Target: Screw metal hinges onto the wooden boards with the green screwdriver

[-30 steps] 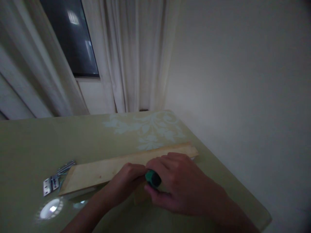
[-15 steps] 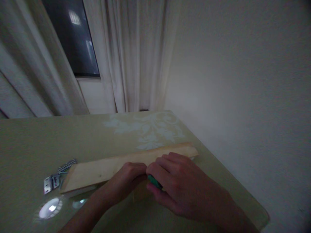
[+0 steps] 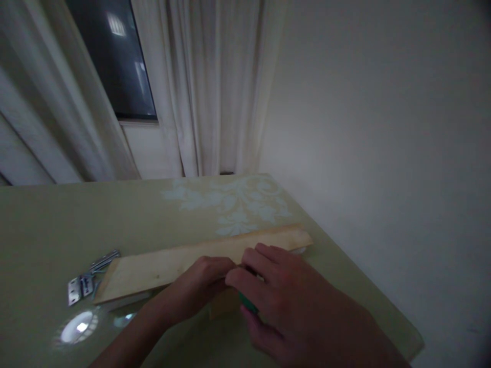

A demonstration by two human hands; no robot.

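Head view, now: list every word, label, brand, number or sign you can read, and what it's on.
No readable text anywhere.
Metal plates: too small and blurred to read any marking.
Green handle: mostly hidden by the right hand; no lettering shows.
Wooden board: none visible.

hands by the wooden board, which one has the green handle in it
The right hand: the green handle shows between its thumb and fingers. The left hand, beside it, shows no green in its grip.
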